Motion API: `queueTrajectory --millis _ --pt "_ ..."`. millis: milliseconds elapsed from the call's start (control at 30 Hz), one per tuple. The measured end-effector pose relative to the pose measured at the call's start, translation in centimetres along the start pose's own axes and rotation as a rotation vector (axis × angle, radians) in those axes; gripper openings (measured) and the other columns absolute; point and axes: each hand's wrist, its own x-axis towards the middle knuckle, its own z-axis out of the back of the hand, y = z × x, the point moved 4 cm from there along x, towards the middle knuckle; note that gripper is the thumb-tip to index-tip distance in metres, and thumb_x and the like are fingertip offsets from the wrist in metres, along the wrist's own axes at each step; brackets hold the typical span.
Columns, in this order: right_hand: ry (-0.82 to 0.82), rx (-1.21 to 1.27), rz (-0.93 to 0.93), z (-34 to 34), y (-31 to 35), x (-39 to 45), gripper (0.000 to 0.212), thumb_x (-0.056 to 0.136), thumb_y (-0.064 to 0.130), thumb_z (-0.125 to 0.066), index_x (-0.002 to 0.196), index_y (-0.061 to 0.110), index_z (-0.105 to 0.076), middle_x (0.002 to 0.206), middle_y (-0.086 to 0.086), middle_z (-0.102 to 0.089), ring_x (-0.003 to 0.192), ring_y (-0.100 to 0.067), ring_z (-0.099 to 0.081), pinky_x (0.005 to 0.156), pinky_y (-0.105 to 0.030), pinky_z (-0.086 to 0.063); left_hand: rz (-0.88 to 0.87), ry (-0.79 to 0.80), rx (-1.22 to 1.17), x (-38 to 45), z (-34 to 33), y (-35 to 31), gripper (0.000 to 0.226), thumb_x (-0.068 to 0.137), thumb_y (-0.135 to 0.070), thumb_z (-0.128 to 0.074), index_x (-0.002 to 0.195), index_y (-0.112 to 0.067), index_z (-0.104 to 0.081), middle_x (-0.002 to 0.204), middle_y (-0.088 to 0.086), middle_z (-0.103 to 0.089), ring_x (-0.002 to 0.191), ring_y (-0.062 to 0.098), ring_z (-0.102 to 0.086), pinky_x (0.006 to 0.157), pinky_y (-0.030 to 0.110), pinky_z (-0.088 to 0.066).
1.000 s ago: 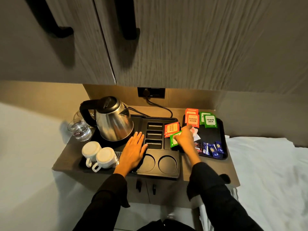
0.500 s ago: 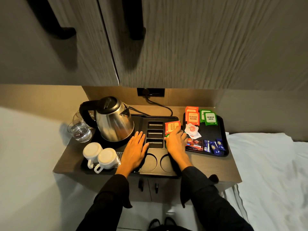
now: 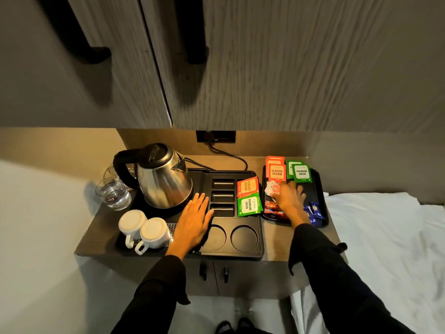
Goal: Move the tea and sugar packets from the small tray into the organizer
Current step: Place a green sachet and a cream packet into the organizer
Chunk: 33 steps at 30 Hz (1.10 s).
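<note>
The black organizer [image 3: 240, 253] holds an orange Classic Assam packet [image 3: 247, 186] and a green Premium Green packet [image 3: 249, 204] in its right slot. The small black tray [image 3: 321, 186] to its right carries orange Assam packets [image 3: 276, 170], green packets [image 3: 301, 173], white-and-red sachets [image 3: 272, 189], red sachets [image 3: 271, 208] and blue sachets [image 3: 315, 210]. My right hand [image 3: 290, 200] lies over the tray's middle, fingers spread, holding nothing that I can see. My left hand [image 3: 195, 215] rests flat on the organizer beside the narrow slots.
A steel kettle [image 3: 163, 179] stands at the organizer's back left, its cord running to a wall socket [image 3: 215, 136]. Two upturned white cups [image 3: 144, 229] sit front left, a glass [image 3: 113, 194] beyond them. Cupboard doors hang overhead. White bedding [image 3: 385, 237] lies right.
My right hand set the green packet in the organizer below the orange one, let go, and moved right over the small tray. The left hand stayed put.
</note>
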Motion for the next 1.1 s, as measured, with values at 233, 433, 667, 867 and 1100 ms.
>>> queueTrajectory --millis 233,433,667,867,1100 --pt "-0.028 0.120 0.024 0.4 0.0 0.9 0.053 0.080 0.027 -0.078 0.125 0.018 -0.051 0.133 -0.014 -0.052 0.130 -0.039 -0.043 0.108 -0.059 -0.034 -0.006 0.001 -0.005 -0.1 -0.1 0.3 0.070 0.102 -0.058 -0.013 0.157 -0.015 -0.021 0.167 0.007 -0.019 0.155 0.019 -0.005 0.124 0.035 -0.005" --pt "0.058 0.468 0.022 2.1 0.6 1.0 0.049 0.081 0.015 -0.078 0.124 0.011 -0.055 0.122 -0.012 -0.063 0.112 -0.033 -0.061 0.089 -0.042 -0.051 0.002 0.017 0.002 -0.5 -0.4 -0.1 0.068 0.102 -0.053 -0.018 0.158 -0.014 -0.017 0.167 0.007 -0.017 0.155 0.019 -0.004 0.125 0.035 -0.005" --pt "0.258 0.597 0.309 2.1 9.8 1.5 0.032 0.095 0.010 -0.058 0.124 -0.003 -0.055 0.116 -0.020 -0.064 0.100 -0.026 -0.061 0.076 -0.029 -0.050 0.001 -0.003 -0.007 -0.6 -0.3 -0.1 0.061 0.106 -0.046 -0.026 0.157 -0.014 -0.018 0.167 0.006 -0.019 0.155 0.018 -0.006 0.125 0.035 -0.007" --pt "0.334 0.324 0.405 -2.2 16.2 1.9 0.030 0.101 0.020 -0.041 0.123 0.000 -0.046 0.110 -0.019 -0.056 0.107 -0.037 -0.057 0.085 -0.043 -0.047 -0.001 0.002 0.010 -0.3 -0.2 0.2 0.061 0.107 -0.047 -0.027 0.157 -0.013 -0.022 0.167 0.005 -0.022 0.155 0.017 -0.008 0.125 0.035 -0.010" --pt "0.097 -0.219 0.593 -4.2 16.7 1.6 0.043 0.095 0.019 -0.055 0.137 0.015 -0.046 0.135 -0.015 -0.051 0.124 -0.039 -0.046 0.100 -0.056 -0.038 -0.007 -0.022 -0.015 -0.4 -0.3 0.5 0.061 0.107 -0.047 -0.026 0.157 -0.014 -0.023 0.166 0.005 -0.023 0.155 0.016 -0.009 0.125 0.033 -0.009"
